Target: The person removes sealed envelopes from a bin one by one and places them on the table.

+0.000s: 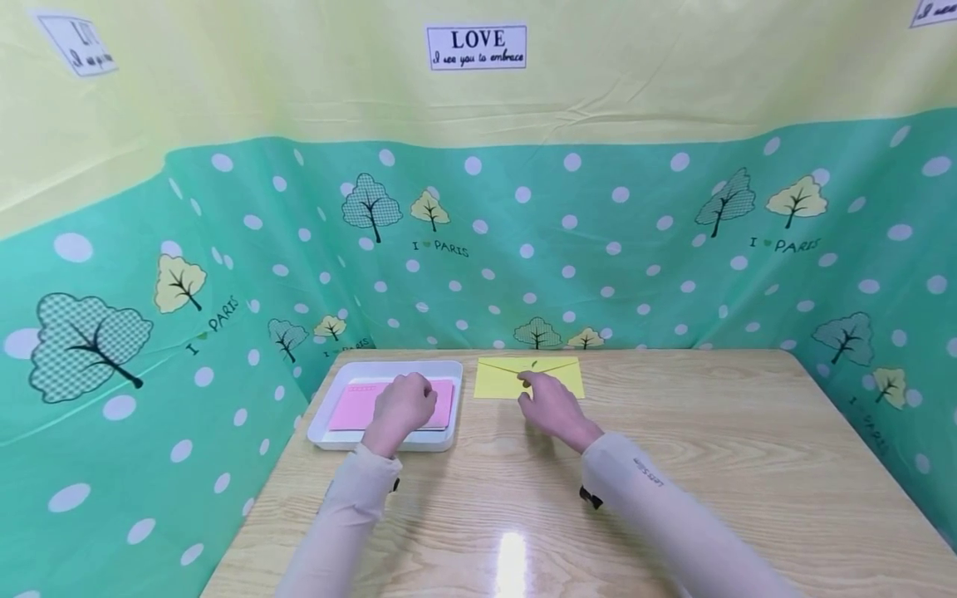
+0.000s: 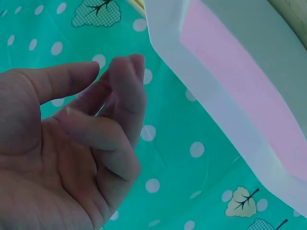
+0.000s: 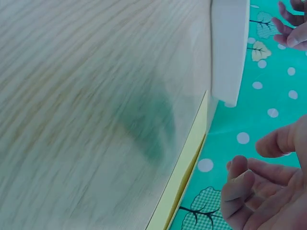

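A white tray stands at the table's left side with a flat pink envelope lying in it, a row of small marks along its top edge. My left hand is raised above this envelope. In the left wrist view the left hand has loosely bent fingers, the thumb apart, and holds nothing. To the right of the tray, a yellow envelope lies with its flap side up. Over its lower right part hovers my right hand. The right wrist view shows the right hand empty, fingers loosely bent.
The wooden table carries both items near its back edge. A green dotted curtain printed with trees hangs close behind the table and along its sides. Light glares off the table's front.
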`<state>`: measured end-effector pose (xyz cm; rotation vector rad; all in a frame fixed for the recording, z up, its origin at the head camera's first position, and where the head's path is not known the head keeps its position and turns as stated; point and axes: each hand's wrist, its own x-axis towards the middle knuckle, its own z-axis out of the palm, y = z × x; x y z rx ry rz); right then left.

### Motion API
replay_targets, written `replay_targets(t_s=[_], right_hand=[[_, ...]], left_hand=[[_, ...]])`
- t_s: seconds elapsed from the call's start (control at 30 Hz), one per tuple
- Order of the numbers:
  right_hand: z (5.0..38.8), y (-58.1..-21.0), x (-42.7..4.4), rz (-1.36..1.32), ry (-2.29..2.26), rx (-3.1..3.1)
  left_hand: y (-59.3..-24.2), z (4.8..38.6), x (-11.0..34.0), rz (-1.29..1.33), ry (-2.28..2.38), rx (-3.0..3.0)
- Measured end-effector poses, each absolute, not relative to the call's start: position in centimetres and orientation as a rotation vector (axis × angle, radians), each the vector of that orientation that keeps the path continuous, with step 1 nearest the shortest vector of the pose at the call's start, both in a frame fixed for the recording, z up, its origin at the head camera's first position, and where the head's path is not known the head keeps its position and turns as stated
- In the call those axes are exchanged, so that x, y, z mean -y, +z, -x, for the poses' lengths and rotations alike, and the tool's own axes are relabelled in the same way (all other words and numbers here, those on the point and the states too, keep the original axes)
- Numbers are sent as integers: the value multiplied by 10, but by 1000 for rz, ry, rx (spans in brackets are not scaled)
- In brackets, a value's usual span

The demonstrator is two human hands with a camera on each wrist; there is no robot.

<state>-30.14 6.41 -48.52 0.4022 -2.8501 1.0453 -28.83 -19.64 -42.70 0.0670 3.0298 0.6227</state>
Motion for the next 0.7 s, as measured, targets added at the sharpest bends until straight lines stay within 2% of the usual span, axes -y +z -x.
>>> replay_targets(t_s=[0.7], right_hand=[[307, -479, -11, -486, 1245, 2784]], left_hand=[[-417, 299, 239, 55, 653, -3002]])
